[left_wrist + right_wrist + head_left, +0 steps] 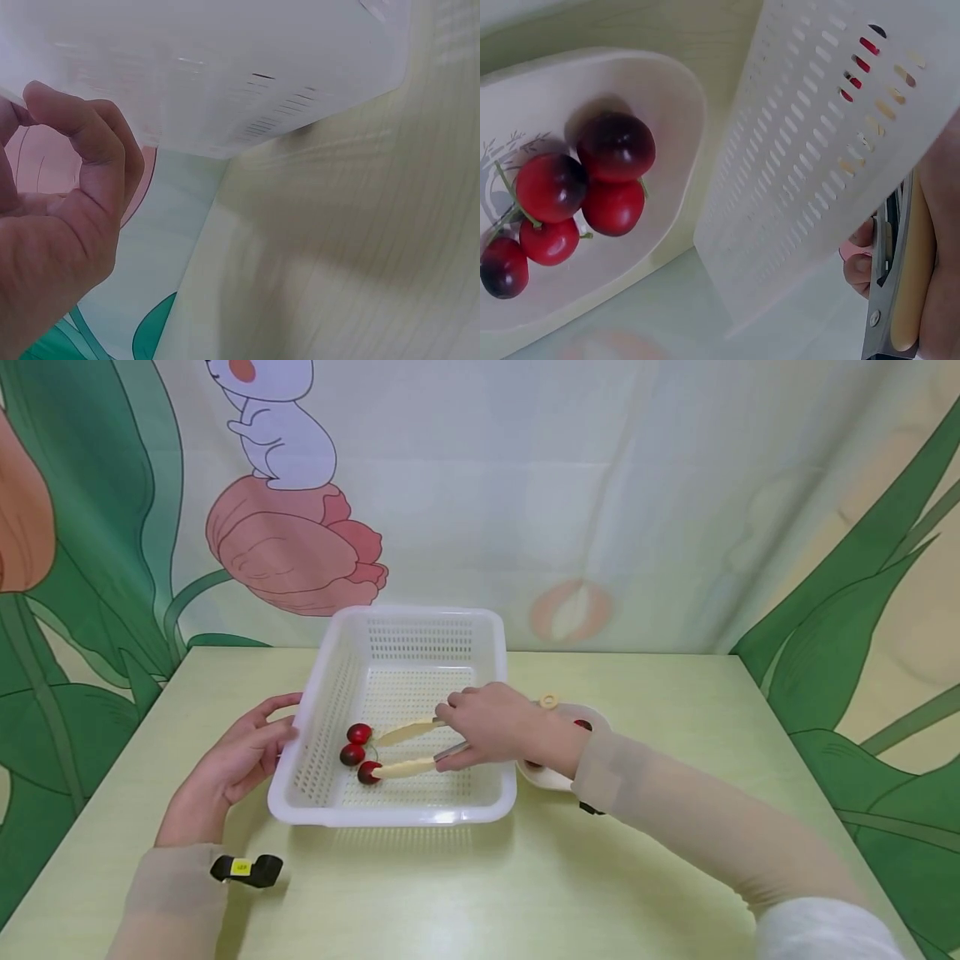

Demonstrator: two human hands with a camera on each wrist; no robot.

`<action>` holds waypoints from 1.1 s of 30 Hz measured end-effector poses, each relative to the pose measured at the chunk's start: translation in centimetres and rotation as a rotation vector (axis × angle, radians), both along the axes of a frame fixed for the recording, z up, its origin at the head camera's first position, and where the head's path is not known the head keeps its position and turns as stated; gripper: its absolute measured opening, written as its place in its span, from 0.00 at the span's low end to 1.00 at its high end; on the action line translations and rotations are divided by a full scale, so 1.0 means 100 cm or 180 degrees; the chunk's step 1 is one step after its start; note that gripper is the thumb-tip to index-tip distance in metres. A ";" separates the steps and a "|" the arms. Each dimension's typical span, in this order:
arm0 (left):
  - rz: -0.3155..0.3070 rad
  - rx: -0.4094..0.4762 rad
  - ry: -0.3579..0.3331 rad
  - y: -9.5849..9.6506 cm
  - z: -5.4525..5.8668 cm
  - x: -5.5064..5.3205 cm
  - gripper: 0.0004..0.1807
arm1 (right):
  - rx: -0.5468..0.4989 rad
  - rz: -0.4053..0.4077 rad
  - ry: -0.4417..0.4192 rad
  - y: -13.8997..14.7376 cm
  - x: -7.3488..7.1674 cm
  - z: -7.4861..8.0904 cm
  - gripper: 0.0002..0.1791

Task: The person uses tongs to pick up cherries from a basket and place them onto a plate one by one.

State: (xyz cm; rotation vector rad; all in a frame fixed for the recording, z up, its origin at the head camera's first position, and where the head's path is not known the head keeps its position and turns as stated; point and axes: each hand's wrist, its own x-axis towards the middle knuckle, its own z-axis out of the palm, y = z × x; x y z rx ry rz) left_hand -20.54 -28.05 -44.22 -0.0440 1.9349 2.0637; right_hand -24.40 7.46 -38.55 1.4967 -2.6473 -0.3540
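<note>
The perforated white basket (437,817) stands on a pale desk (450,893), and I place everything else by it. Right grip (491,725): I see this bare hand over the basket's right part, its fingers closed around the metal handle of the tongs (405,767). The tongs' beige ends are spread apart and point toward the basket's left side. Three dark-red cherries (352,755) lie beside these ends on the basket floor, left of its centre; I cannot tell which of them the ends touch. Left grip (238,755): nearly closed, bent fingers pinching the basket's left rim. Just right of the basket, a white dish (551,782) holds five visible stemmed fruits (613,207). Behind the basket hangs a printed cloth (465,527).
</note>
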 end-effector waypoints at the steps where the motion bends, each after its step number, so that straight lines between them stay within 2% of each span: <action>1: 0.0002 0.0019 -0.0008 0.000 0.000 0.000 0.32 | 0.0016 -0.0004 0.0003 -0.001 0.000 -0.001 0.38; 10: -0.0022 0.0038 0.0001 -0.001 -0.001 -0.002 0.33 | 0.0109 -0.0057 -0.0022 -0.016 0.001 -0.008 0.38; 21: -0.0039 -0.0084 0.0034 0.000 0.000 -0.002 0.32 | 0.0327 -0.0169 -0.0248 -0.030 0.001 -0.017 0.40; 28: -0.0057 0.0066 0.0051 0.000 0.000 -0.001 0.31 | 0.0334 -0.0140 -0.0219 -0.036 0.000 -0.023 0.39; 33: -0.0055 0.0014 0.0057 0.000 0.000 -0.002 0.32 | 0.0293 -0.0098 -0.0185 -0.038 -0.001 -0.027 0.35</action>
